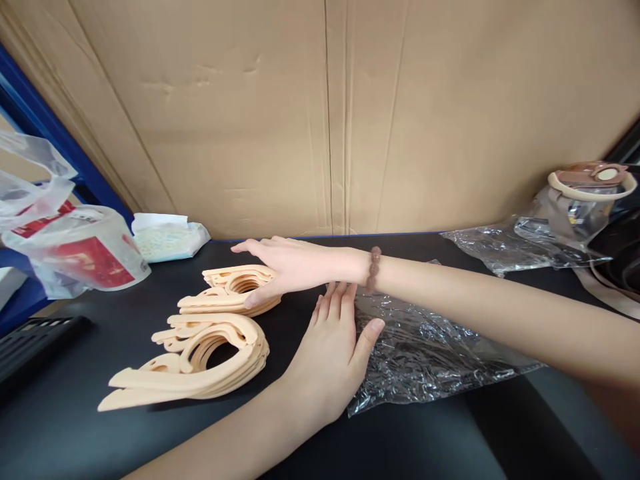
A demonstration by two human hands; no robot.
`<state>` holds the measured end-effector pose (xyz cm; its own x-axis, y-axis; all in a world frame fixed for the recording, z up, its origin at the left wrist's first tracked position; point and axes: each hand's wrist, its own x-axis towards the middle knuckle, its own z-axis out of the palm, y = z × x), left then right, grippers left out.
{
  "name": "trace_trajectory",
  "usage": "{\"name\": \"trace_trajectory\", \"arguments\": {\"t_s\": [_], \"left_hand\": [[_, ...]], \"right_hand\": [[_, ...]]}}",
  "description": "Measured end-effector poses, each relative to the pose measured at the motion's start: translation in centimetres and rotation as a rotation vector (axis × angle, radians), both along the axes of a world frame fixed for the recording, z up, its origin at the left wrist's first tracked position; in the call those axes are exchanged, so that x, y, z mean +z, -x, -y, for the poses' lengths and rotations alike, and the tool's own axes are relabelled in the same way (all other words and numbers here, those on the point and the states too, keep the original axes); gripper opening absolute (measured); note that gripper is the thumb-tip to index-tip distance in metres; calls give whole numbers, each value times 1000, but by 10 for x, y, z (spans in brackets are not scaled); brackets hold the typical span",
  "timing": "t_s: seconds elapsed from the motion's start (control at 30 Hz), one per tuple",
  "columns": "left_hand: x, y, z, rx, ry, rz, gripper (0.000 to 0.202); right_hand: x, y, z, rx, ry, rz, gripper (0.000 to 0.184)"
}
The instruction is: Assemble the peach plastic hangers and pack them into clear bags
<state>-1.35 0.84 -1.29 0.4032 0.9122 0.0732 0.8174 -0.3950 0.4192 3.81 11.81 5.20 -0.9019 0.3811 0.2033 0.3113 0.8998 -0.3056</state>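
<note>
Two stacks of beige plastic folding hangers lie on the black table, a near stack (pixel 235 373) and a far stack (pixel 210 301). My right hand (pixel 287 267) reaches across from the right over the far stack. Its fingers stretch out to the left, and the thumb lies over the stack's right end; whether it presses on it I cannot tell. Below the right wrist, my left hand (pixel 327 353) rests flat with fingers extended and thumb apart. It lies at the left edge of a clear plastic bag (pixel 425 353), which is wrinkled and spread on the table.
A cardboard wall (pixel 280 120) closes off the back. At left stand a plastic carrier bag (pixel 75 247) with a red-and-white container, a tissue pack (pixel 170 237) and a black keyboard-like object (pixel 40 353). On the right are a clear bottle (pixel 580 207) and another plastic bag (pixel 490 243).
</note>
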Motion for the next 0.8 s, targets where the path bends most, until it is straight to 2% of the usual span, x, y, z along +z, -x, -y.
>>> {"name": "trace_trajectory", "arguments": {"t_s": [0.1, 0.23, 0.4, 0.5, 0.6, 0.7, 0.8], "left_hand": [[2, -1, 1, -16, -7, 8, 66], [3, -1, 1, -28, -29, 45, 63], [2, 1, -2, -8, -17, 24, 67], [1, 3, -4, 29, 18, -2, 70], [0, 4, -6, 46, 49, -13, 71], [-2, 3, -8, 52, 73, -8, 72], [-3, 3, -10, 52, 85, -10, 74]], "right_hand": [[-3, 10, -2, -24, 3, 28, 84], [-7, 15, 0, -45, -17, 5, 77], [1, -1, 4, -104, -121, -90, 69], [12, -35, 10, -189, -244, -205, 67], [18, -90, 21, -397, -261, -279, 72], [10, -153, 36, -593, -275, -334, 70], [-2, -210, 49, -836, -202, -321, 68]]}}
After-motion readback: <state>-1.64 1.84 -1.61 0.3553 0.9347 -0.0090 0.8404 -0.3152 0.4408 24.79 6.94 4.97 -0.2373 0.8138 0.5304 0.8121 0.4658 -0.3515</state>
